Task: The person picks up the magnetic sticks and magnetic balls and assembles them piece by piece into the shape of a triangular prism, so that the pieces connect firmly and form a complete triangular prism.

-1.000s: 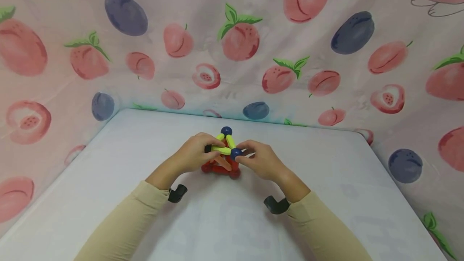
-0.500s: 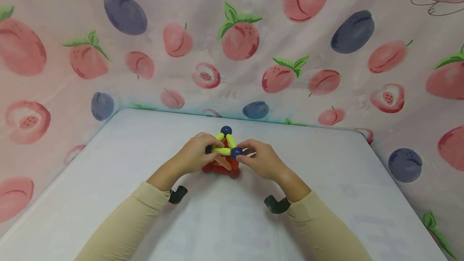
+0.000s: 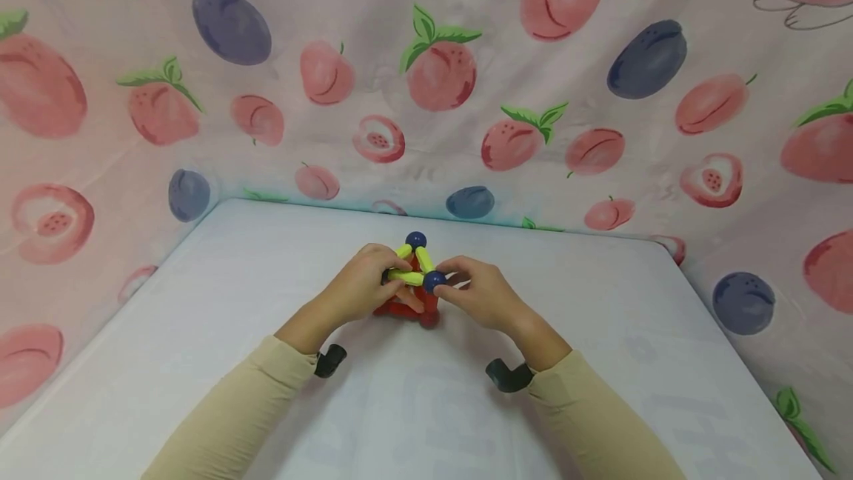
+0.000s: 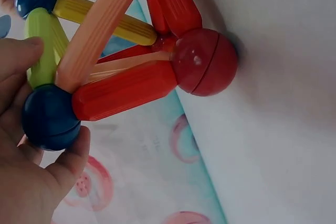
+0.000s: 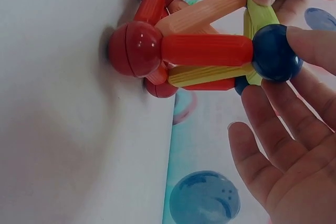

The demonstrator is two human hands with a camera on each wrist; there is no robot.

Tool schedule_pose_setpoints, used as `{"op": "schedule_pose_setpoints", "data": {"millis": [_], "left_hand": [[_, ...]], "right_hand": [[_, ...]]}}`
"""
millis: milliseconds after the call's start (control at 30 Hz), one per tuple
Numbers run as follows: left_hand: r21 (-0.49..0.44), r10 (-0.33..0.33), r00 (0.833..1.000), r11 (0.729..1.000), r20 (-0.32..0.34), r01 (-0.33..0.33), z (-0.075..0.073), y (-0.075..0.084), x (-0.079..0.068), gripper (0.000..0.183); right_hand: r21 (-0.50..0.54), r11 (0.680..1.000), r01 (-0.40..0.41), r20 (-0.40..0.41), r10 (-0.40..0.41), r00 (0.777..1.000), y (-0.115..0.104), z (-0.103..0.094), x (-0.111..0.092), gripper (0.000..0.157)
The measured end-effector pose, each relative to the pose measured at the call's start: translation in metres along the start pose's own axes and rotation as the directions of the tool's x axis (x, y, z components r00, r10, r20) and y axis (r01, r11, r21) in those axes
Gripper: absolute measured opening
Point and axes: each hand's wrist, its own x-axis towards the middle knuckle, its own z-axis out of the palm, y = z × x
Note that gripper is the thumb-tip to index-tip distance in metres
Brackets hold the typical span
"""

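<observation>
A prism-shaped frame of magnetic building sticks and balls stands on the white table [image 3: 600, 361]. Red balls [image 5: 135, 49] form its base, with red sticks [image 5: 207, 50] rising to blue balls. Lime sticks [image 3: 406, 278] join the top; orange sticks [image 4: 102, 30] and a yellow stick [image 4: 115, 23] run diagonally. My left hand [image 3: 363, 284] grips the near left blue ball [image 4: 50, 116], thumb and fingers round it. With my right hand [image 3: 483, 295] I pinch the near right blue ball [image 5: 275, 53]. The far blue ball [image 3: 416, 241] is untouched. Left fingers hide part of the base.
A fruit-print cloth [image 3: 426, 147] hangs behind the table and along both its sides. The table's back edge lies a short way beyond the frame. Black curved pieces [image 3: 509, 375] stick out at both wrists.
My left hand and the near left ball have shifted slightly right, and the base has turned a little, its left red ball now more covered. My right hand keeps its hold almost unmoved.
</observation>
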Motion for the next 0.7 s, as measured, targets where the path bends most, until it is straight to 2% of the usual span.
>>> {"op": "schedule_pose_setpoints", "data": {"millis": [533,700], "left_hand": [[-0.031,-0.01,0.999,0.999,-0.048,0.008,0.01,0.0029,-0.0021,0.026],[-0.091,-0.008,0.997,0.996,-0.081,0.0,0.0086,0.0,-0.0058,0.024]], "right_hand": [[-0.013,1.0,-0.002,-0.022,0.002,1.0,0.0011,-0.0023,-0.0039,0.031],[-0.014,1.0,0.003,-0.023,-0.003,1.0,0.0026,-0.0047,-0.0051,0.03]]}}
